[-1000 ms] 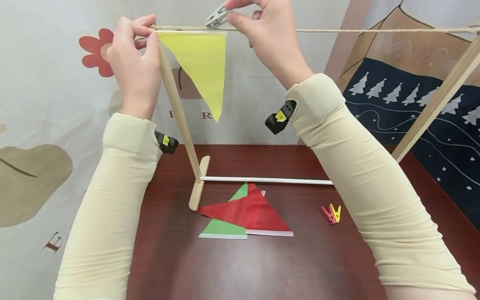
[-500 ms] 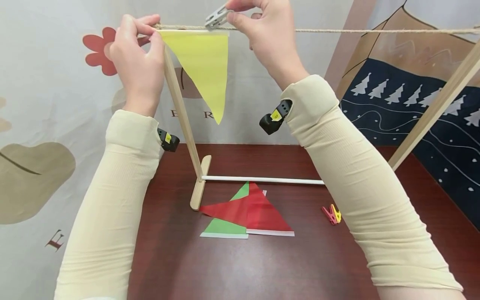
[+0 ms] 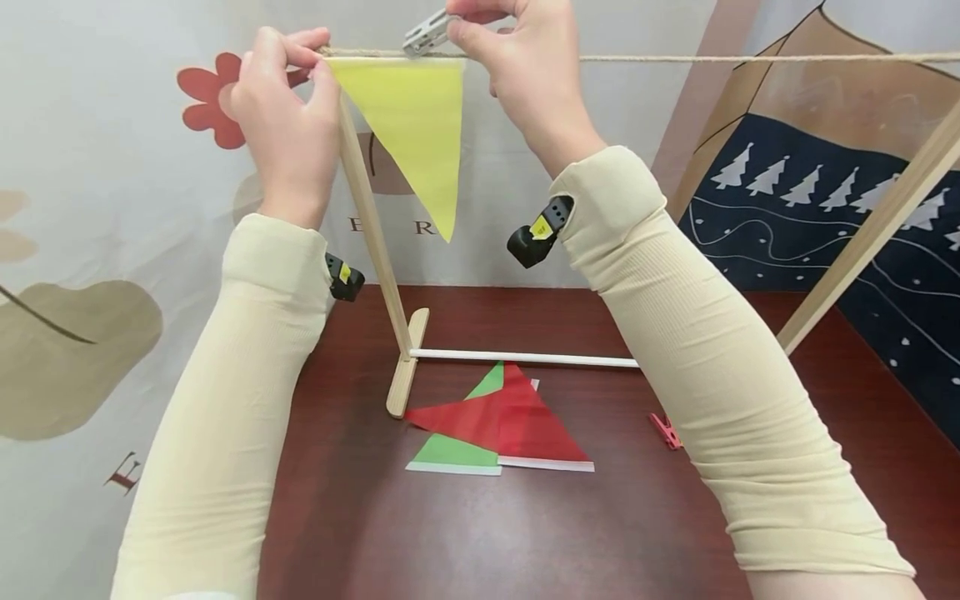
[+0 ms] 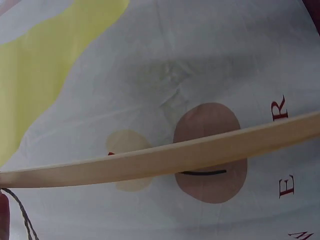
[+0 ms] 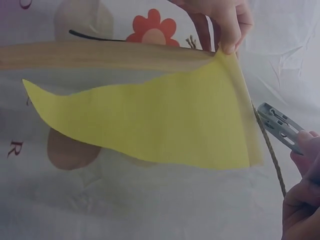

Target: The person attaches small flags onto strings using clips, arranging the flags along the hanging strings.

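a person's two bare hands are raised at a rope (image 3: 675, 59) that runs from the top of a wooden left post (image 3: 367, 217) towards a slanting right post (image 3: 870, 229). the yellow flag (image 3: 416, 117), a long triangle, hangs point down just beside the left post, its top edge lying along the rope. the left hand (image 3: 292, 125) has thumb and fingers clamped on the flag's upper left corner, close to the post top, seemingly so that the edge keeps level with the rope and the flag does not drop.

the right hand (image 3: 532, 75) pinches a grey clip (image 3: 427, 33) between thumb and fingers by its rear end, tilted, with its nose down at the rope above the middle of the flag's edge. that hold probably leaves the nose free to meet rope and flag together; whether the clip bites on either, i cannot tell.

below, on the dark red worktop (image 3: 480, 533), red paper (image 3: 536, 425) overlaps a green flag (image 3: 453, 451), white strips showing along their edges. they lie in front of a white rod (image 3: 525, 357), perhaps to be within easy reach. a red clip (image 3: 664, 432) lies to the right, partly hidden by the right sleeve (image 3: 660, 300). a printed cloth (image 3: 90, 167) hangs behind.
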Demonstrator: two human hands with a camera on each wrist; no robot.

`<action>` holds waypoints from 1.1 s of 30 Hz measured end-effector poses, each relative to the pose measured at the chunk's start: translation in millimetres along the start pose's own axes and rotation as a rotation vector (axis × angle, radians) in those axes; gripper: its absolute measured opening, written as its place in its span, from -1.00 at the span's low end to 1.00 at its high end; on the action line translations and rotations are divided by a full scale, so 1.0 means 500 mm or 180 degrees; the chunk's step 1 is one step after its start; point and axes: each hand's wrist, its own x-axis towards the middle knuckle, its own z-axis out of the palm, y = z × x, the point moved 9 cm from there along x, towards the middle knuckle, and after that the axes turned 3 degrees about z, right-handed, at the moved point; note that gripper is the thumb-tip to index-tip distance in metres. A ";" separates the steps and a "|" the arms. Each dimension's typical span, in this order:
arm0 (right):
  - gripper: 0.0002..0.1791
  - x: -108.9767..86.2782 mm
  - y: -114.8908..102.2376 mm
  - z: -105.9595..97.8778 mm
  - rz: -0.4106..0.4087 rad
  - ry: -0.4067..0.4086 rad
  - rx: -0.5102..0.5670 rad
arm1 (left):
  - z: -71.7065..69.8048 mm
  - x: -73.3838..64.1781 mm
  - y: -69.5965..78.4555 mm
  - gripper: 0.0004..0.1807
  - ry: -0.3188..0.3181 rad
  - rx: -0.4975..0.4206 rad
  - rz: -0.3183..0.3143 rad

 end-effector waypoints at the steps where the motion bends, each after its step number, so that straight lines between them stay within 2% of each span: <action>1: -0.87 -0.001 0.000 0.000 0.0011 0.0007 -0.0011 | 0.001 -0.001 0.003 -0.92 -0.0006 0.0053 0.0008; 6: -0.86 -0.001 0.001 0.008 0.0074 0.0004 -0.0104 | -0.001 -0.001 0.009 -0.91 0.0034 0.0243 0.0044; 15: -0.86 0.012 0.016 0.027 -0.0153 -0.0087 -0.0539 | 0.010 -0.004 -0.002 -0.92 0.0094 0.0113 0.0112; 20: -0.89 0.017 0.015 0.034 -0.0274 -0.0119 -0.0703 | 0.008 -0.006 0.000 -0.91 0.0137 0.0208 0.0175; 23: -0.90 0.020 0.010 0.038 -0.0388 -0.0116 -0.0924 | 0.008 -0.008 0.004 -0.90 0.0127 0.0225 0.0168; 29: -0.89 0.024 -0.002 0.054 -0.0696 -0.0065 -0.1656 | 0.006 -0.009 0.008 -0.89 0.0108 0.0259 0.0177; 33: -0.87 0.023 -0.007 0.064 -0.0851 -0.0067 -0.1975 | 0.006 -0.007 0.007 -0.89 0.0109 0.0267 0.0202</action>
